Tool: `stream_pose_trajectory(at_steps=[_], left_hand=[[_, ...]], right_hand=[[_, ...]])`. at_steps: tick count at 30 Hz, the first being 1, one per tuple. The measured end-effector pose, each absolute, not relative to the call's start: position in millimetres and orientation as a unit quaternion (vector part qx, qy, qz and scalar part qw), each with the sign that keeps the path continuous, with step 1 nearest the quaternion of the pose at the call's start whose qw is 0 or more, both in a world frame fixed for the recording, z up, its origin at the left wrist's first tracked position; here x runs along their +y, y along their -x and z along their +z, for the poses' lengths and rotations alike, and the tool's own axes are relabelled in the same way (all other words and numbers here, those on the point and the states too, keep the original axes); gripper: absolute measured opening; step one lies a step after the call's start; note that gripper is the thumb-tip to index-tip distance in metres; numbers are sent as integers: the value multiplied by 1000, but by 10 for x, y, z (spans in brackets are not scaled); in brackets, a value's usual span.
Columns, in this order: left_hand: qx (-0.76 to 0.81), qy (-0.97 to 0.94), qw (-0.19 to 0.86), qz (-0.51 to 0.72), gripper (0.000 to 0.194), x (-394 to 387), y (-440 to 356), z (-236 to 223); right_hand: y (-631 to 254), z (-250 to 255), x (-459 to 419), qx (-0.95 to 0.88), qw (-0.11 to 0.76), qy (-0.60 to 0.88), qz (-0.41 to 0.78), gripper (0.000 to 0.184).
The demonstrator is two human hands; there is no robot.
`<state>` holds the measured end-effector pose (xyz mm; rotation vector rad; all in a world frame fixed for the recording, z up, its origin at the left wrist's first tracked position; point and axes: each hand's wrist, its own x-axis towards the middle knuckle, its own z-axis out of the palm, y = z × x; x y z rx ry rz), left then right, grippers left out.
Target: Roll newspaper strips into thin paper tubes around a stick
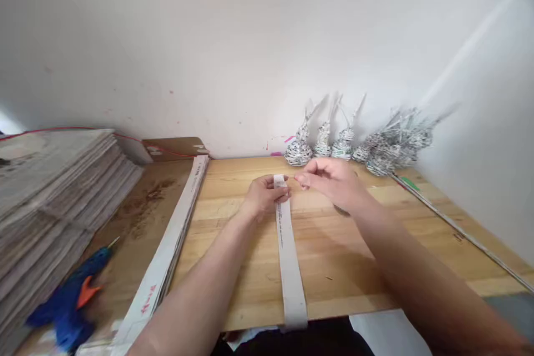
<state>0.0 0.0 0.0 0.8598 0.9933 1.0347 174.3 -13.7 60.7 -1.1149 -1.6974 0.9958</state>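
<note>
Our left hand (265, 194): fingers closed on the far end of the paper strip (291, 267), which runs to the table (334, 289)'s near edge. Right hand (334, 178) just right, fingertips nearly pinched; contents unclear. We'd grip lightly, avoiding creases.

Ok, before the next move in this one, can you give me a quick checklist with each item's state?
1. Left hand grips the paper strip near its far end: ok.
2. Strip lies without a crosswise fold along its visible length: ok.
3. Right hand is apart from the strip: ok.
4. Right hand's fingertips hold something: cannot tell.
5. Blue glue gun is away from both hands: ok.
6. Dark object by the right forearm is fully visible: not ok, partly hidden.
</note>
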Motion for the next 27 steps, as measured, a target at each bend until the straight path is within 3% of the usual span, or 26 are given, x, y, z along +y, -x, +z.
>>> stream_pose_trajectory(at_steps=[5,10,20,27], left_hand=[[448,-433,651,435,36,1,-39,-19],[457,-482,622,415,51,-18,-55,-37],[446,-509,627,385,35,-13,-44,-74],[425,-481,669,376,49,-8,-51,-97]], right_hand=[[-1731,164,130,-669,386,506,384,35],[-1646,107,73,-708,372,508,320,30],[-1700,55,133,-653,362,452,489,29],[-1745,67,176,-605,372,457,536,29]])
